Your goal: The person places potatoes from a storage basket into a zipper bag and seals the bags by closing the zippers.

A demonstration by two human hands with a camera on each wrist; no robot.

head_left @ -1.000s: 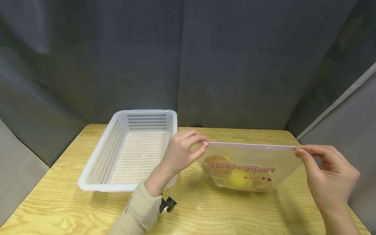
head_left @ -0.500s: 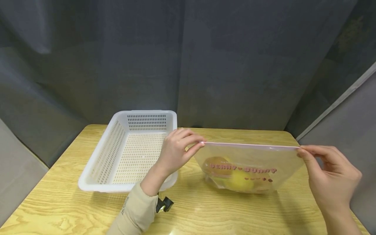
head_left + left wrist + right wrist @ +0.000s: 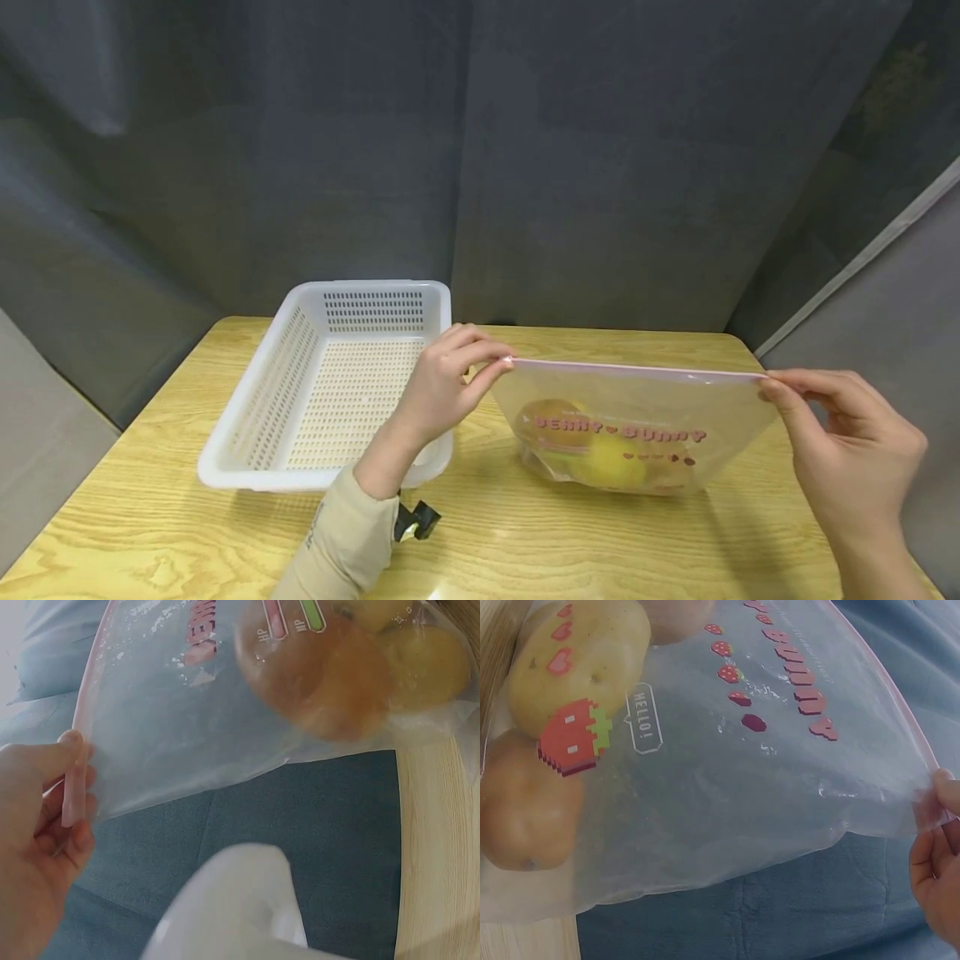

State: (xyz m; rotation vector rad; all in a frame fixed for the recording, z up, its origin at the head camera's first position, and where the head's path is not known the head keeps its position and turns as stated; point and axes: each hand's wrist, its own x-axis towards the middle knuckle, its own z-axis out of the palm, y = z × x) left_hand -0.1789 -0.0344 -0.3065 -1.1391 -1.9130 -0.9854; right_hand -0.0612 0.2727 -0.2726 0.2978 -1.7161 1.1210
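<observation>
A clear plastic zip bag (image 3: 735,408) with a pink top strip and pink "Berry Bunny" lettering stands on the table, its top edge pulled straight. At the strip's left end, my left hand (image 3: 450,375) pinches it between thumb and fingers. My right hand (image 3: 855,442) pinches the opposite corner. Inside the bag lie several rounded yellow and brown things: a yellow potato-like one (image 3: 585,660), a tan one (image 3: 529,810) and a large orange-brown one (image 3: 315,675). They rest at the bottom, partly hidden by print and haze.
A white perforated plastic basket (image 3: 251,367) stands left of the bag, partly covered by the left forearm. A small black thing (image 3: 418,521) shows beside the left sleeve. Dark curtains (image 3: 600,167) hang behind the wooden table (image 3: 562,542).
My left hand has moved a little to the left with the bag's strip end between its fingers. The right hand has shifted slightly rightward, and the contents have stayed nearly in place.
</observation>
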